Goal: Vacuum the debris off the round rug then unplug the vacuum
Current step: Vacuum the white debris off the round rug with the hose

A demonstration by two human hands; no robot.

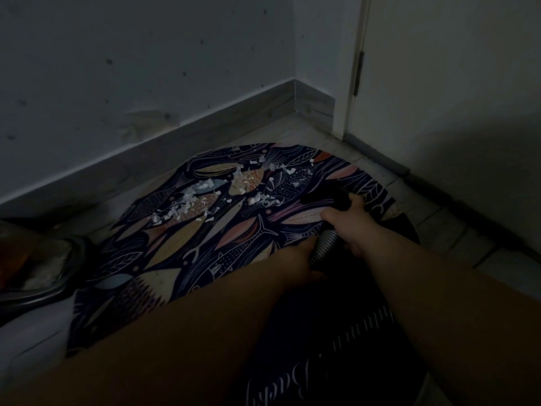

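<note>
Lighting is poor throughout. The round rug (205,259) — dark, printed with fish and leaves — lies on a pale tiled floor (456,230) in a corner, near the skirting board (205,124) of a scuffed grey wall (146,54) and near a closed door (453,83). White debris (187,202) lies in a loose band across the far-left part of the rug, with smaller flecks trailing right towards the middle. The black nozzle (333,196) of the vacuum rests on or just above the rug on its far-right side, just beside the nearest flecks but apart from the main patch. The right hand (348,219) is clamped round the black tube directly behind the nozzle. The left hand (301,256) sits further back, its fingers wrapped round the grey ribbed hose (323,247). Both forearms reach in from the near edge above dark fabric bearing pale script. At the left edge a dark-rimmed rounded object (49,259) stands just beside the rug — possibly the vacuum's body, though the dimness prevents confirmation.
</note>
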